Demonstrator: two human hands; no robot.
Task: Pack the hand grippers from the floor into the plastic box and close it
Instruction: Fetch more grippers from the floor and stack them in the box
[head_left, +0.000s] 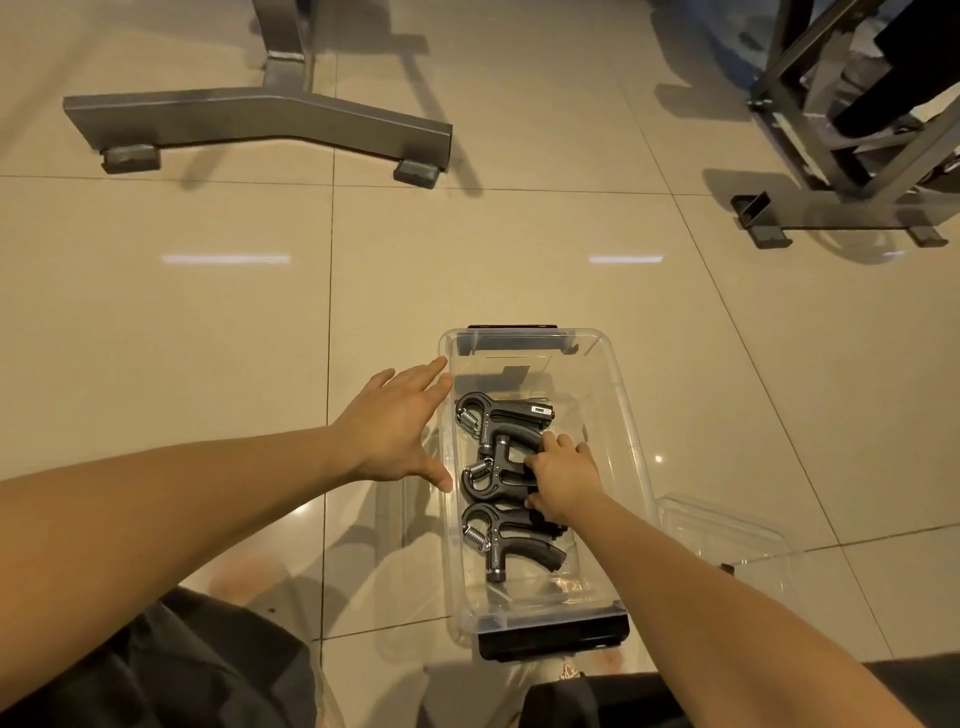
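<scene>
Right hand (563, 480) grasping middle hand gripper (496, 470), inside plastic box (631, 431)

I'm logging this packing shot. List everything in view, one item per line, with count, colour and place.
grippers: three, black with steel springs, in a row inside the box.
box: one, clear with black latches at both ends, open, on the floor at centre.
lid: one, clear, on the floor right of the box.
frames: two, grey metal, on the floor at top left and top right.
floor: beige glossy tiles.
left hand: open, at the box's left wall.
right hand: inside the box, on the middle gripper.
</scene>
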